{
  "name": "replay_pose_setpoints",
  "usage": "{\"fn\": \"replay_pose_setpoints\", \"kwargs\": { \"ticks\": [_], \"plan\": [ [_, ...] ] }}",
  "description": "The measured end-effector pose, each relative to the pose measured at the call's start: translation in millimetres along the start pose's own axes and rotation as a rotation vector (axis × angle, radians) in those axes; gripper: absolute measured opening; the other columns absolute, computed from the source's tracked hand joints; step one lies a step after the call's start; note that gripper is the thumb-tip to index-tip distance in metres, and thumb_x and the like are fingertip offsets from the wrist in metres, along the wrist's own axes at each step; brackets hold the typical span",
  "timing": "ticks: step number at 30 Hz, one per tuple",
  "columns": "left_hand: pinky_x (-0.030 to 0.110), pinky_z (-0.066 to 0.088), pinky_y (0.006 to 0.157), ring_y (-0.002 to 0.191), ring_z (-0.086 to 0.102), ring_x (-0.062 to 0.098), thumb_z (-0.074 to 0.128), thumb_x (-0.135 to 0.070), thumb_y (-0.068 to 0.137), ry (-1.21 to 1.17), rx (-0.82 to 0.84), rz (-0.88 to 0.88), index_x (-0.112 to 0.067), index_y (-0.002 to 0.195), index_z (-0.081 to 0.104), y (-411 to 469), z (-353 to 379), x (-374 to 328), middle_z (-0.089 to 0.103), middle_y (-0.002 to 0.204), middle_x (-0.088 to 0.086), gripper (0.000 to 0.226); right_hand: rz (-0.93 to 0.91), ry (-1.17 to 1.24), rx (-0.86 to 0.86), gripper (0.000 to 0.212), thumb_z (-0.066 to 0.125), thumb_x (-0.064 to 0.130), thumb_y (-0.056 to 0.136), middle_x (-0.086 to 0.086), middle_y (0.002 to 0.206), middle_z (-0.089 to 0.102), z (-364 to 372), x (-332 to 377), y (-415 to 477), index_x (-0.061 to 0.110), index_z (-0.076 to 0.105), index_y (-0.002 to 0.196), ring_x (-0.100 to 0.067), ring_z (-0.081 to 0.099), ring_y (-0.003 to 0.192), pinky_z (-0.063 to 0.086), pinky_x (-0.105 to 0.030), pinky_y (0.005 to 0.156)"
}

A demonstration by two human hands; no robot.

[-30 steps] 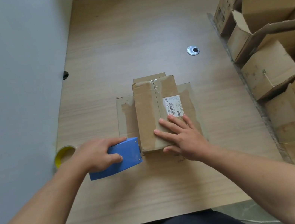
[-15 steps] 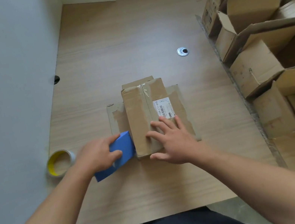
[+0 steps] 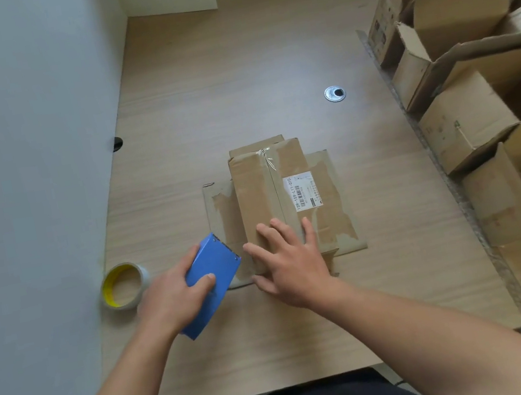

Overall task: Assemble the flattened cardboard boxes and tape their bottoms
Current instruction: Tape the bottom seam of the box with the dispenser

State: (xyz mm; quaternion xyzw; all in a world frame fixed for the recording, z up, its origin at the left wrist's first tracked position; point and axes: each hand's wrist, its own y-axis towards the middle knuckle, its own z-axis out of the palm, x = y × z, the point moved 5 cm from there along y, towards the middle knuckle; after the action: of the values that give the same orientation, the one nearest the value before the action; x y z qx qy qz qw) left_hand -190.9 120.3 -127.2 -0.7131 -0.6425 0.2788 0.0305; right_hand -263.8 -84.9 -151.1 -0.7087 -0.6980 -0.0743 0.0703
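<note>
While the left hand (image 3: 172, 294) grips the blue tape dispenser (image 3: 213, 280), the right hand (image 3: 293, 261) — fingers spread — presses the cardboard box (image 3: 257, 194).

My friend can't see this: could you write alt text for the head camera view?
A person's right hand presses flat on a brown cardboard box on a wooden table, while the left hand grips a blue tape dispenser beside it.

Left hand (image 3: 173, 294) grips blue tape dispenser (image 3: 212, 277); right hand (image 3: 294, 266) presses box (image 3: 262, 197).
</note>
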Motion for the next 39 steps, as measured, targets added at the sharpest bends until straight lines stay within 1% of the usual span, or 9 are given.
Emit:
{"fn": "replay_pose_setpoints", "kwargs": {
  "ticks": [4,7,11,17,21,24,27,33,39],
  "plan": [
    [0.040,0.055,0.079,0.094,0.059,0.020,0.056,-0.049,0.088,-0.051,-0.023,-0.018,-0.058,0.144,0.033,-1.9,-10.8,5.4,0.065,0.107,-0.009,0.061,0.072,0.015,-0.005,0.054,0.068,0.056,0.074,-0.001,0.134,0.051,0.6,3.9,2.7,0.035,0.057,0.122,-0.029,0.044,0.134,0.027,-0.073,0.105],
    [0.039,0.055,0.078,0.092,0.059,0.020,0.057,-0.049,0.089,-0.080,-0.034,-0.012,-0.058,0.144,0.033,-2.0,-17.2,5.4,0.065,0.104,-0.008,0.061,0.132,0.039,0.036,0.066,0.063,0.042,0.076,-0.001,0.134,0.043,3.3,4.4,1.5,0.032,0.045,0.139,-0.029,0.032,0.140,0.014,-0.072,0.111],
    [0.038,0.054,0.078,0.093,0.058,0.019,0.056,-0.049,0.088,-0.102,-0.041,0.017,-0.057,0.145,0.033,-1.1,-19.5,3.7,0.065,0.105,-0.010,0.062,0.134,0.063,0.089,0.084,0.051,0.041,0.086,0.001,0.148,0.023,4.4,-7.5,-4.0,0.031,0.010,0.158,-0.023,0.009,0.148,-0.006,-0.058,0.118],
    [0.037,0.053,0.079,0.091,0.060,0.017,0.054,-0.050,0.089,-0.093,-0.017,0.084,-0.057,0.146,0.030,1.0,-18.0,-7.7,0.065,0.107,-0.011,0.062,0.174,0.091,0.206,0.088,0.046,0.043,0.089,0.001,0.164,-0.025,-1.1,-30.6,-17.4,0.026,-0.005,0.159,-0.022,-0.024,0.150,-0.015,-0.045,0.120],
    [0.038,0.052,0.081,0.091,0.060,0.020,0.055,-0.050,0.089,-0.079,-0.021,0.122,-0.058,0.145,0.031,3.8,-23.1,-14.1,0.067,0.106,-0.010,0.062,0.093,0.053,0.291,0.087,0.049,0.045,0.086,0.006,0.166,0.000,-12.3,-51.5,-37.0,0.031,0.003,0.158,-0.020,-0.007,0.153,-0.010,-0.047,0.122],
    [0.037,0.052,0.080,0.091,0.060,0.019,0.056,-0.049,0.089,-0.101,-0.029,0.137,-0.058,0.145,0.032,4.5,-28.3,-15.8,0.067,0.106,-0.010,0.061,0.177,0.017,0.263,0.078,0.037,0.068,0.082,0.002,0.135,0.040,-34.0,-64.2,-28.6,0.040,0.017,0.151,-0.022,0.030,0.135,0.014,-0.056,0.117],
    [0.035,0.053,0.076,0.088,0.060,0.016,0.056,-0.048,0.089,-0.107,-0.037,0.151,-0.059,0.144,0.032,2.6,-32.0,-16.5,0.066,0.104,-0.012,0.061,0.216,-0.016,0.223,0.073,0.040,0.075,0.085,0.000,0.130,0.038,-41.3,-49.0,-5.1,0.038,0.024,0.146,-0.026,0.034,0.125,0.029,-0.050,0.104],
    [0.033,0.052,0.075,0.090,0.060,0.014,0.044,-0.059,0.072,-0.162,-0.025,0.147,-0.059,0.141,0.035,-6.1,-32.9,-10.6,0.065,0.102,-0.018,0.070,0.331,-0.046,0.210,0.089,0.035,0.080,0.086,0.003,0.148,0.019,-20.9,-23.6,9.2,0.034,0.006,0.156,-0.028,0.019,0.137,0.022,-0.060,0.107],
    [0.036,0.054,0.078,0.089,0.060,0.016,0.057,-0.049,0.088,-0.158,-0.048,0.083,-0.056,0.143,0.035,-4.5,-33.9,8.1,0.066,0.103,-0.014,0.060,0.321,-0.073,0.248,0.091,0.039,0.074,0.089,-0.001,0.145,0.024,-17.7,-14.9,25.0,0.020,0.009,0.157,-0.030,0.024,0.135,0.030,-0.060,0.103]
  ]
}}
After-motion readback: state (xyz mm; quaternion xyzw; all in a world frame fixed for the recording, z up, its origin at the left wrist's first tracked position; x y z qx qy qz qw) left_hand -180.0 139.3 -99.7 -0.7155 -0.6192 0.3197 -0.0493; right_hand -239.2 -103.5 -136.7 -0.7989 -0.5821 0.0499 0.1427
